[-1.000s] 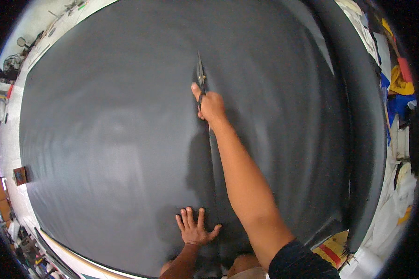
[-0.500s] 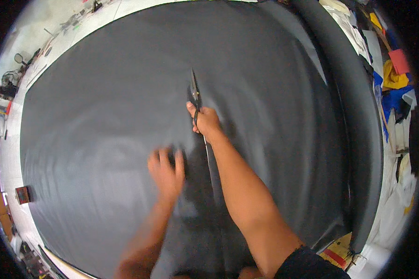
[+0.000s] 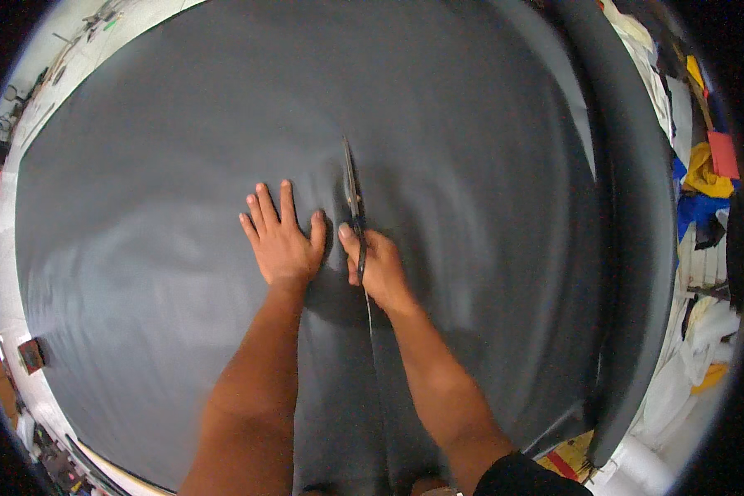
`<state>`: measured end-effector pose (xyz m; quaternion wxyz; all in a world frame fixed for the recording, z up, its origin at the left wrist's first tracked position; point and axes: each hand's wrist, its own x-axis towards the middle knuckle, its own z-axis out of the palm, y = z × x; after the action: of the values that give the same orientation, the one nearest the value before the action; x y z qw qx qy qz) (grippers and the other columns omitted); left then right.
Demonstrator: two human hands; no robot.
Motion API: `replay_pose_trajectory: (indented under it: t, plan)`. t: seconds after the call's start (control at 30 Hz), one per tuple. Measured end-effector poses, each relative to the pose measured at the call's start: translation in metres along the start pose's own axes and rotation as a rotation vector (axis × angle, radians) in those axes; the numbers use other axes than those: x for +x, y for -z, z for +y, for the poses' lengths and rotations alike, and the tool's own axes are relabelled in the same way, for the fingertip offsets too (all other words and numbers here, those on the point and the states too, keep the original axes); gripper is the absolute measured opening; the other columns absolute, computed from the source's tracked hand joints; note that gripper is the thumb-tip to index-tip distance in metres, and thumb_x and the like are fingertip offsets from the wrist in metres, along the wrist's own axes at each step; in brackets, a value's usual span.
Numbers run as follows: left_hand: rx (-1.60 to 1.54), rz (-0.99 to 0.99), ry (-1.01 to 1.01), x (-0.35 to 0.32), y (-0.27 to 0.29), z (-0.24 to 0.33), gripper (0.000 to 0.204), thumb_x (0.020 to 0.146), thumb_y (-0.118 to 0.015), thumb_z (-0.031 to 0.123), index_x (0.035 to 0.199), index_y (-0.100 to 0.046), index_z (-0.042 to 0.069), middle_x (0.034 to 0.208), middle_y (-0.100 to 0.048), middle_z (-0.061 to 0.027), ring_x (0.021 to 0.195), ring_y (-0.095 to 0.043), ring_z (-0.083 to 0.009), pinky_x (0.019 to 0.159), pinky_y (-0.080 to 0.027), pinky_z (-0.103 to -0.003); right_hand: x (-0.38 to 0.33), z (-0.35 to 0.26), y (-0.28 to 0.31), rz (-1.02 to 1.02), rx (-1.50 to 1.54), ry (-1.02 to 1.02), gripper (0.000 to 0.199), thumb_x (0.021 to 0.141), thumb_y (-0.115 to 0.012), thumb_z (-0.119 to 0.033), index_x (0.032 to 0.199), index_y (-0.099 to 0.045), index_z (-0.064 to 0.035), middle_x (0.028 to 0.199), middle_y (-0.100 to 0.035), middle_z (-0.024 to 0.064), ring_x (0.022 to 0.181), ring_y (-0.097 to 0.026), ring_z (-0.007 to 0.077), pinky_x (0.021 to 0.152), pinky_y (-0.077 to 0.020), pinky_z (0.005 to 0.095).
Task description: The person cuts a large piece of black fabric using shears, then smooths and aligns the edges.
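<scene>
A wide sheet of dark grey, slightly shiny material (image 3: pixel 182 331) spreads under both hands. My right hand (image 3: pixel 382 266) grips a pair of scissors (image 3: pixel 352 186) by the dark handles. Their blades point away from me and look nearly closed. From the scissors a thin cut line (image 3: pixel 374 355) runs back toward me through the sheet. Just left of the scissors, my left hand (image 3: pixel 285 244) presses flat on the sheet with its fingers spread.
Along the right side lies a thick roll of the same dark material (image 3: pixel 636 248). Beyond it are heaped white, yellow and blue cloths or bags (image 3: pixel 707 207). At the left, a small dark reddish box (image 3: pixel 31 355) sits on the pale border (image 3: pixel 37 388) beside the sheet.
My left hand has moved forward and come down flat beside the scissors. The view has shifted, so the scissors and right hand appear lower. The blades look more closed.
</scene>
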<state>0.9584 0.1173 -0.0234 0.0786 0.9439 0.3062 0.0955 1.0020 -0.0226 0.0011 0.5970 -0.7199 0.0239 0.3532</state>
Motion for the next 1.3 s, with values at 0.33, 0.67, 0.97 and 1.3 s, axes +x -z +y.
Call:
replay_pose_trajectory:
  t: [0.33, 0.67, 0.97, 1.3]
  plan:
    - [-0.034, -0.073, 0.028, 0.001, 0.006, 0.004, 0.069, 0.086, -0.057, 0.041, 0.146, -0.039, 0.012, 0.154, -0.027, -0.0238, 0.142, -0.023, -0.0437, 0.116, -0.015, -0.057, 0.118, -0.08, -0.015, 0.045, 0.029, 0.038, 0.056, 0.088, -0.062, -0.059, 0.068, -0.051, -0.0083, 0.05, -0.045, 0.0009, 0.041, -0.044, 0.013, 0.042, -0.0347, 0.0295]
    - [-0.065, -0.143, 0.072, -0.002, 0.008, 0.007, 0.069, 0.086, -0.054, 0.046, 0.144, -0.043, 0.011, 0.153, -0.028, -0.0248, 0.143, -0.022, -0.0446, 0.116, -0.012, -0.059, 0.233, -0.141, -0.019, 0.049, -0.008, 0.06, 0.055, 0.084, -0.068, -0.057, 0.07, -0.054, -0.0056, 0.053, -0.048, 0.0022, 0.042, -0.046, 0.0141, 0.041, -0.0368, 0.03]
    - [-0.069, -0.192, 0.041, -0.009, 0.006, 0.008, 0.071, 0.086, -0.055, 0.044, 0.145, -0.041, 0.008, 0.153, -0.025, -0.028, 0.143, -0.02, -0.0476, 0.115, -0.012, -0.061, 0.325, -0.199, -0.027, 0.064, 0.015, 0.074, 0.055, 0.083, -0.07, -0.055, 0.071, -0.054, -0.0043, 0.056, -0.048, 0.0019, 0.044, -0.046, 0.0139, 0.042, -0.0383, 0.0295]
    - [-0.063, -0.253, 0.056, -0.014, 0.005, 0.005, 0.073, 0.085, -0.056, 0.046, 0.145, -0.039, 0.008, 0.153, -0.025, -0.0296, 0.142, -0.02, -0.0493, 0.114, -0.011, -0.064, 0.394, -0.248, -0.029, 0.007, 0.012, 0.103, 0.052, 0.082, -0.073, -0.052, 0.073, -0.055, -0.0044, 0.059, -0.049, 0.0013, 0.045, -0.046, 0.0118, 0.042, -0.038, 0.0284]
